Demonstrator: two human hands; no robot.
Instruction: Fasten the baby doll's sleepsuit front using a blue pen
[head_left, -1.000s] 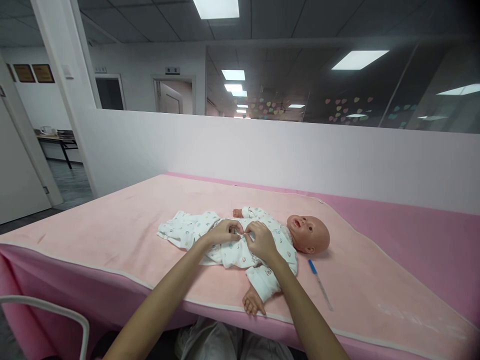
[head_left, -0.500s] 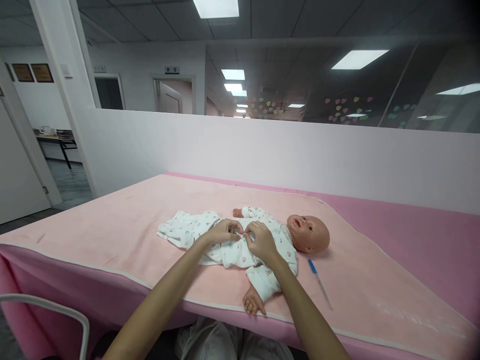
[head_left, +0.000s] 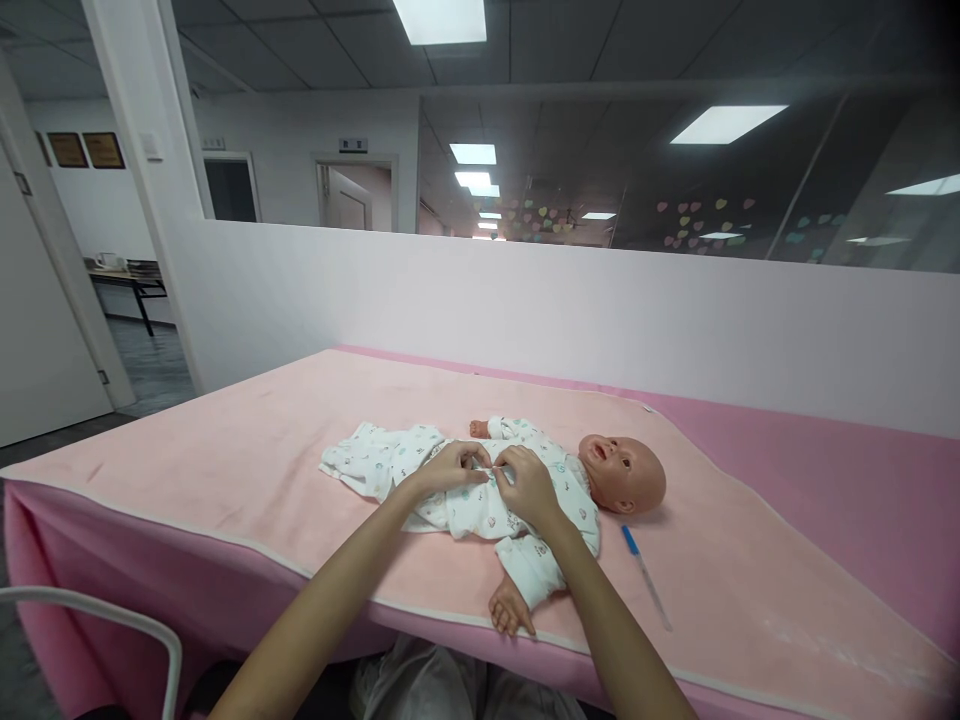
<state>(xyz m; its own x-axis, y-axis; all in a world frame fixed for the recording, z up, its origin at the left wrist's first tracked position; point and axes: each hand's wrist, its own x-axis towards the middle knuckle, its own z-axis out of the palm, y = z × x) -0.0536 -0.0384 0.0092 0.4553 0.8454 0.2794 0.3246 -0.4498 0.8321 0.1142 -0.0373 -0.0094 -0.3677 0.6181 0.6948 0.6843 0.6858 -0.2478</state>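
A baby doll point(head_left: 628, 476) lies on its back on the pink table cover, its head to the right. It wears a white baby top point(head_left: 474, 512) with small prints and matching trousers point(head_left: 375, 458). My left hand point(head_left: 454, 468) and my right hand point(head_left: 529, 484) meet over the middle of the top. Thumb and fingers of each are pinched together at the front of the garment, and the fingertips nearly touch. The small bit of cloth or tie between them is too small to make out clearly.
A thin, clear stick with a blue end point(head_left: 646, 578) lies right of the doll. The peach cover point(head_left: 210, 440) lies over a pink cloth point(head_left: 825, 470). Behind the table stands a low white wall point(head_left: 525, 310) with glass above. A curved white rail point(head_left: 112, 608) is at lower left.
The whole view has shifted slightly, so everything appears a little further right and lower. Both hands keep their pinch at the front of the doll's top.
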